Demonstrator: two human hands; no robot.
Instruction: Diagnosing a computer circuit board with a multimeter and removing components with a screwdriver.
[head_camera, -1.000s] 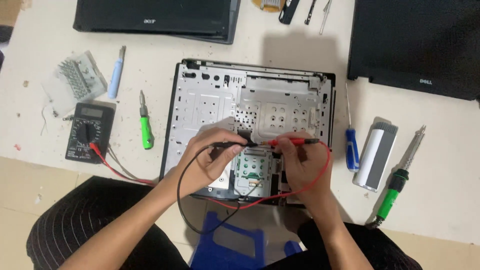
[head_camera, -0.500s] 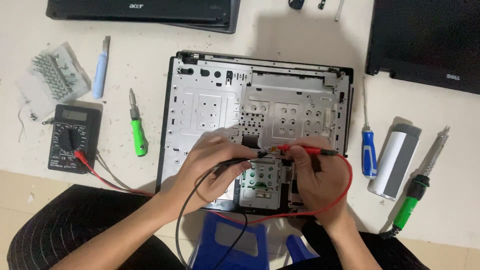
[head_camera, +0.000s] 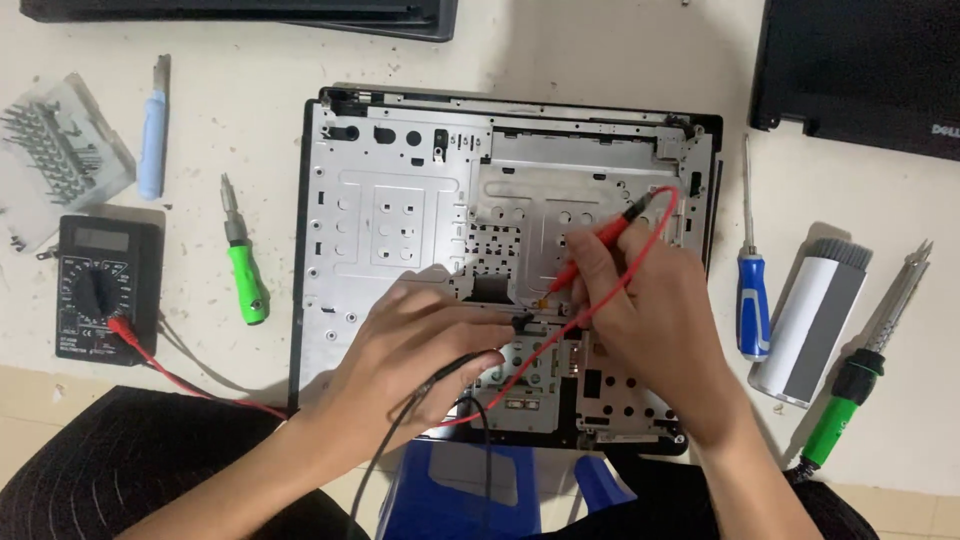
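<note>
- The left hand (head_camera: 420, 345) is closed around a black test probe (head_camera: 478, 358), its tip pressed down near the middle of the opened laptop chassis (head_camera: 400, 220).
- The right hand (head_camera: 660, 320) pinches a red test probe (head_camera: 600, 240) between its fingers, the probe slanting up and to the right over the bare metal plate.
- The two probe tips seem to meet the board close together by a small dark part; the exact contact point is too small to tell.
- Red and black leads run from the probes toward the near edge, the red one reaching a black multimeter (head_camera: 95, 290) at the left.
- Left of the chassis lie a green-handled screwdriver (head_camera: 245, 275) and a pale blue tool (head_camera: 153, 140).
- To the right lie a blue-handled screwdriver (head_camera: 752, 300), a white and grey cylinder (head_camera: 810, 320) and a green-handled soldering iron (head_camera: 860, 370).
</note>
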